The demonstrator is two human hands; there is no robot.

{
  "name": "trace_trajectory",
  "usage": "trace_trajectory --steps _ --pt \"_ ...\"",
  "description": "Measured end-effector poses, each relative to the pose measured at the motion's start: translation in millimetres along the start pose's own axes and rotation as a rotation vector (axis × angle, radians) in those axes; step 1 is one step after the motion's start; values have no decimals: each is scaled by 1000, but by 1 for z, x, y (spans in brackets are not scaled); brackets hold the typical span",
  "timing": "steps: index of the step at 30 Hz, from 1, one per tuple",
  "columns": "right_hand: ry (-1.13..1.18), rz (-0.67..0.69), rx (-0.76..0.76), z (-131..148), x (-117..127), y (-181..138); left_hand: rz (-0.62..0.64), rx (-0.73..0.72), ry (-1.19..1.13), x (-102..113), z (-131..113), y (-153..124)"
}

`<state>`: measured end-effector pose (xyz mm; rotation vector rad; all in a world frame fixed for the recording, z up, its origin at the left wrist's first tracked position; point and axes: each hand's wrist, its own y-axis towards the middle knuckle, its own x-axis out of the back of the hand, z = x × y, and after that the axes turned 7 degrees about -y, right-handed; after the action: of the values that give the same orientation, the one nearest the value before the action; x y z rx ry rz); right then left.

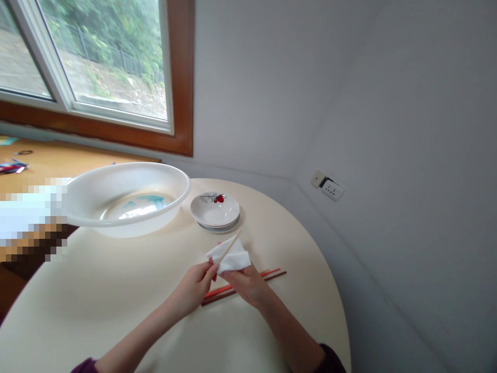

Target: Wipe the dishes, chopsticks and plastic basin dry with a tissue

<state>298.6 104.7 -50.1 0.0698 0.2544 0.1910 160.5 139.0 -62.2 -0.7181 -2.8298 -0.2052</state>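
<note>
My left hand [198,284] pinches the near end of a light wooden chopstick [232,242], which points up and away over the table. A folded white cloth or tissue [235,259] lies in my right hand [245,282], against the chopstick's middle; the fingers beneath it are mostly hidden. Below both hands, a red chopstick [214,293] and a dark brown chopstick [222,297] rest on the table, partly covered by my right hand. Just beyond the cloth sits a small stack of white dishes [215,211], the top one with a red flower print.
A large translucent basin [128,228] stands at the back left of the round cream table [97,290]. Behind it, a wooden desk [77,155] below the window carries scissors [25,152] and small items. A wall with a socket [333,189] borders the right.
</note>
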Motion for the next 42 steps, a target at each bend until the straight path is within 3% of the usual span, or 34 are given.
trace_trajectory --steps 6,14,19,25,30,42 --pt "146 -50 6 -10 7 3 41 73 -109 -1 -7 -4" --pt "12 -201 77 -22 12 5 141 13 70 -1 -6 -4" --pt "-9 -230 115 -26 18 6 167 23 144 1 -11 -5" --pt "62 -351 162 -15 28 10 137 40 287 5 -8 -5" --pt "56 -374 165 -6 30 11 133 15 344 7 -5 -6" --pt "57 -490 165 -11 35 12 16 -26 516 8 1 -5"
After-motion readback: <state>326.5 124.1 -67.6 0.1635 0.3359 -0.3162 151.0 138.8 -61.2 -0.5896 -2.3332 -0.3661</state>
